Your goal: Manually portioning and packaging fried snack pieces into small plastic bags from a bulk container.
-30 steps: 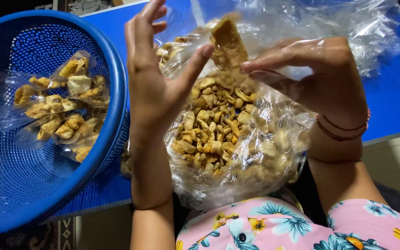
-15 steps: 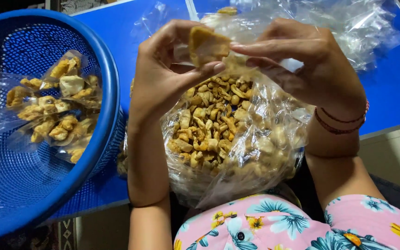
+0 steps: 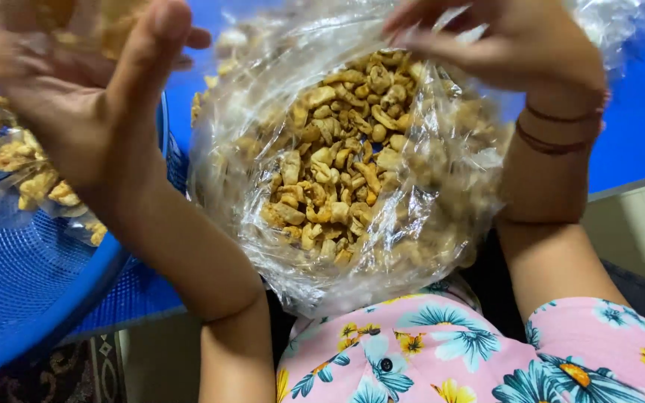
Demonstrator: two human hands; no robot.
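1. Centrally, a clear bag [image 3: 352, 172] of fried snack pieces [image 3: 337, 157] lay open-mouthed toward the camera, resting against the person's floral top [image 3: 487, 358] and the blue table [image 3: 636, 112].
2. The right hand [image 3: 509, 45] was at the bag's upper rim, fingers curled and closed on the plastic there, just above the pieces.
3. The left hand [image 3: 76, 82] was raised to the left of the bag, clear of its plastic, palm open and fingers spread; something tan showed blurred at its fingers, and I could not tell whether it held it.
4. Behind and below that hand stood a blue mesh basket [image 3: 31, 276], its rim touching the table edge.
5. Inside the basket lay a small bag [image 3: 24, 172] of the same pieces, well apart from both hands.
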